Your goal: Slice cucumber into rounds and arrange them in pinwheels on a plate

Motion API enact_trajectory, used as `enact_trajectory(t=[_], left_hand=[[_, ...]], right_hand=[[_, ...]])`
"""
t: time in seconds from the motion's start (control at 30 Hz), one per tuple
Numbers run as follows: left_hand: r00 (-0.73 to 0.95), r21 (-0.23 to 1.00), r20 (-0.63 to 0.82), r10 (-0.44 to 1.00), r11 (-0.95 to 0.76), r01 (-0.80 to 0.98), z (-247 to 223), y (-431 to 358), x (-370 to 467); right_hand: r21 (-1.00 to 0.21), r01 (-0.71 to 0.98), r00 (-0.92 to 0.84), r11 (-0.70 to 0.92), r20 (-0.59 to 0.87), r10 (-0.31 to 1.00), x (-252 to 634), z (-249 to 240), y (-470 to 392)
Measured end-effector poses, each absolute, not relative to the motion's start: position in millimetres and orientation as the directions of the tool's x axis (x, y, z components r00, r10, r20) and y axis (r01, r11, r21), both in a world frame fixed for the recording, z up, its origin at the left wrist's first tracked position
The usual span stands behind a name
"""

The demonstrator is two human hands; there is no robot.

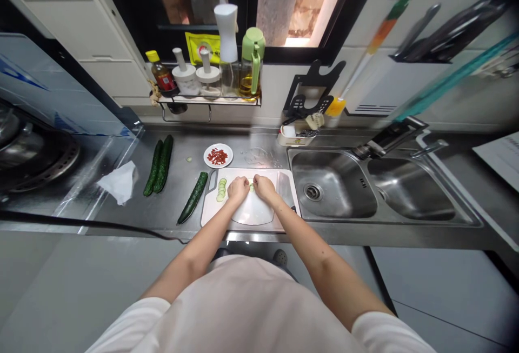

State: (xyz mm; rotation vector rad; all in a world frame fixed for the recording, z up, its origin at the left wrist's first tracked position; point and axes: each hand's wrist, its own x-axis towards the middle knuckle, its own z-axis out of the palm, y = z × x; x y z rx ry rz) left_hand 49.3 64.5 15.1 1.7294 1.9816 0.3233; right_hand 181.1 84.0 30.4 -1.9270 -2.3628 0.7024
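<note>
both hands work at the middle of the frame, above the cutting board [208, 212]. left hand [238, 190] and right hand [264, 187] face each other, fingers curled inward, fingertips near each other. small green bits [252, 186] show in the gap between them; whether either hand is clamped on a bit, cannot tell, as the fingers hide the contact. below the hands, on the board, a pale thing with a curved lower edge [252, 215]; too plain to say what it is.

cucumber slices [221, 190] lie overlapped in a short row on the left part of the board, just beside the left hand. knife [285, 184] lies at the board's right end, beside the right hand, neither hand on it. one cucumber [193, 198] rests on the counter left of the board; two more cucumbers [163, 164] lie side by side farther left. plate [206, 161] with red pieces [218, 156] sits just above the board's upper edge.

method notes (judgement): handle the green bits with a light fingertip pinch, since thin wet pieces probably slip or tear. keep both wrists low and steady. keep the right forearm off the blade, and the left sideways motion small, so the row is not knocked.
</note>
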Motion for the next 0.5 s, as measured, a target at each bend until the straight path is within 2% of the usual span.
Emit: enact_trajectory(t=[0.3,0.5], left_hand=[[-0.084,0.478,-0.203,0.976,0.174,0.861,15.2,64.4,47.7],[-0.09,0.498,-0.203,0.975,0.181,0.848,15.6,65.1,43.2]], right_hand=[[-0.307,0.931,-0.281,0.199,-0.253,0.926,182.4,37.1,84.9],[-0.291,0.952,-0.172,0.097,-0.248,0.953,187.0,37.0,80.0]])
